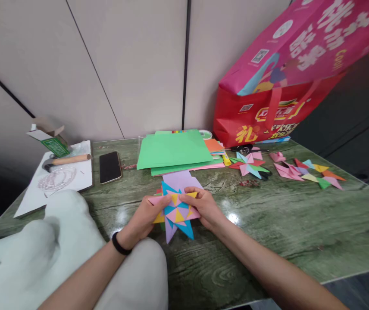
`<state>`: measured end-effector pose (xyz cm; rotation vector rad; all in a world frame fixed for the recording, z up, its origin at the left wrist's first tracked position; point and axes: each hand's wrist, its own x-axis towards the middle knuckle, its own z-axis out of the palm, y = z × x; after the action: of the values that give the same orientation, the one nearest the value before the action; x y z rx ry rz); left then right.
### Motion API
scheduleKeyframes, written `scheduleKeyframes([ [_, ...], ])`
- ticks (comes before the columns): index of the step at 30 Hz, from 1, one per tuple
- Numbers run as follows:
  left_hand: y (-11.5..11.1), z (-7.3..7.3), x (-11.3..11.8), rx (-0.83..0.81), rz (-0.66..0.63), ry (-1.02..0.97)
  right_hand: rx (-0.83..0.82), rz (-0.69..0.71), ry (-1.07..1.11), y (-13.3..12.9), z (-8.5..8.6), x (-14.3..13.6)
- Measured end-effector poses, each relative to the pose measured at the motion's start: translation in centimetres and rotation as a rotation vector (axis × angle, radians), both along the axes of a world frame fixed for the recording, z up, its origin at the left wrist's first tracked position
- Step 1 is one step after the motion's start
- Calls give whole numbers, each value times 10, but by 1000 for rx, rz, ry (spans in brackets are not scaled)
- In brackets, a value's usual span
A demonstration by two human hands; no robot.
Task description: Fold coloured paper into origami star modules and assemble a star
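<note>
Between my two hands is a folded paper star (175, 212) with blue, yellow, pink and purple points. My left hand (145, 215) grips its left side, thumb on top of the folds. My right hand (204, 206) pinches the right side, its thumb also pressing on the upper face. The fingers under the star are hidden. Just behind it, purple paper (181, 178) lies on the green marbled table (301, 232). A black band (120, 243) circles my left wrist.
Green paper sheets (174, 148) lie at the back, beside a yellow glue stick (226, 159). Folded paper stars (247, 165) sit to the right, below a red bag (249, 116). Leftward are a phone (110, 167), a hammer (70, 160), a small box (53, 144) and a pale plush (74, 228).
</note>
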<state>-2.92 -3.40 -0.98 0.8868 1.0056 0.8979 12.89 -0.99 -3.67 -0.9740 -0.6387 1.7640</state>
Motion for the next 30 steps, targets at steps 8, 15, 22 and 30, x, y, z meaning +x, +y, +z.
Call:
scheduleKeyframes([
  [8,3,1,-1,-43,-2,12,126,31,-13,3,-9,2],
  [15,7,0,-3,-64,124,5,377,113,-117,3,-3,14],
  [22,8,1,-6,-103,169,-6,451,116,-253,-2,-1,10],
  [30,6,1,-4,-96,150,8,398,45,-286,-12,-5,3],
])
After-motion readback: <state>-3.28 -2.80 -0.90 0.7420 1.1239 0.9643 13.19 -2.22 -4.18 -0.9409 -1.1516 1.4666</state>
